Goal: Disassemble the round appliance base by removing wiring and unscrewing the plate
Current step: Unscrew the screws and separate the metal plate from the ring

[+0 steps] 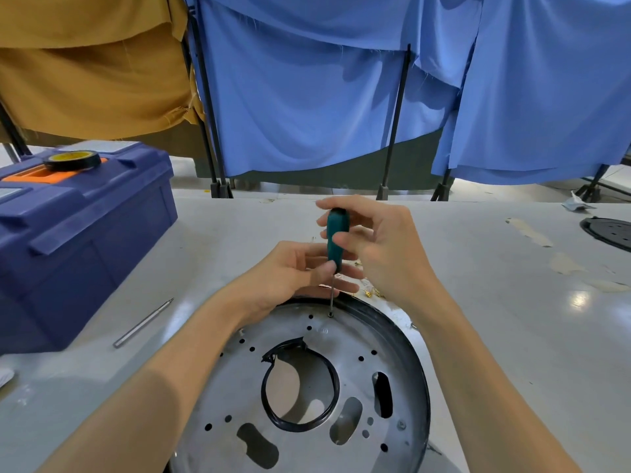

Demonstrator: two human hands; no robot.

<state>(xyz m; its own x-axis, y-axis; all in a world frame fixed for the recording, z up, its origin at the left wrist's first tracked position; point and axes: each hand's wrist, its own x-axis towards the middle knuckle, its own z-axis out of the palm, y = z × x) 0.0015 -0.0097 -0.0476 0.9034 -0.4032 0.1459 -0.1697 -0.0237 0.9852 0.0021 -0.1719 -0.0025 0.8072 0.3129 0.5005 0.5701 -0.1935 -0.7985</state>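
Observation:
The round appliance base (415, 363) lies flat on the table in front of me, black rim around a silver metal plate (355, 339) with several holes and a black-edged centre opening (300, 387). A green-handled screwdriver (336, 233) stands upright with its tip on a screw (330, 315) at the plate's far edge. My right hand (379, 247) grips the handle from the right. My left hand (290, 274) pinches the bottom of the handle and rests on the base's far rim.
A blue toolbox (78, 240) with a tape roll (72, 160) on its lid stands at the left. A loose metal bit (143, 323) lies beside it. Small brass connectors (372, 293) sit behind the base. A second black round part (611, 232) lies at the far right.

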